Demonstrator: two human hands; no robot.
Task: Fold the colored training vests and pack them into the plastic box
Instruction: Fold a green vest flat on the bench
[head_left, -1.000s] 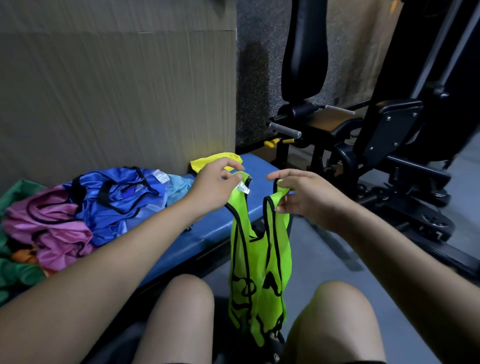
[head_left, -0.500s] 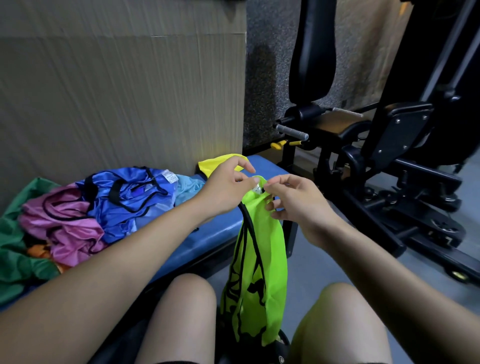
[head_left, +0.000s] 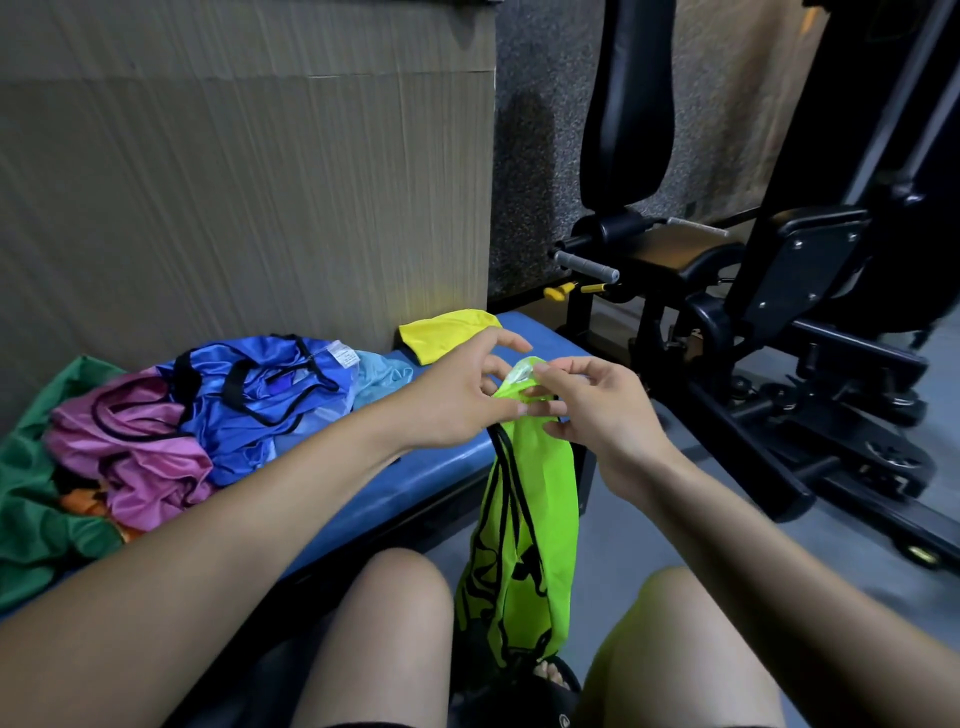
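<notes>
A neon green vest (head_left: 524, 535) with black trim hangs folded lengthwise between my knees. My left hand (head_left: 457, 397) and my right hand (head_left: 587, 410) pinch its top end together, fingertips touching at the shoulder straps. On the blue bench (head_left: 415, 483) to the left lies a heap of vests: a blue one (head_left: 260, 395), a pink one (head_left: 140, 457), a green one (head_left: 36, 519), some orange cloth and a pale blue piece. A yellow vest (head_left: 441, 332) lies at the bench's far end. No plastic box is in view.
A large cardboard sheet (head_left: 234, 197) stands behind the bench. A black exercise machine (head_left: 779, 312) with seat, back pad and steel frame fills the right side. Grey floor (head_left: 649, 530) lies between the bench and the machine.
My hands came together from apart, bringing the two shoulder straps of the green vest into one bunch. The vest now hangs as a narrow folded strip.
</notes>
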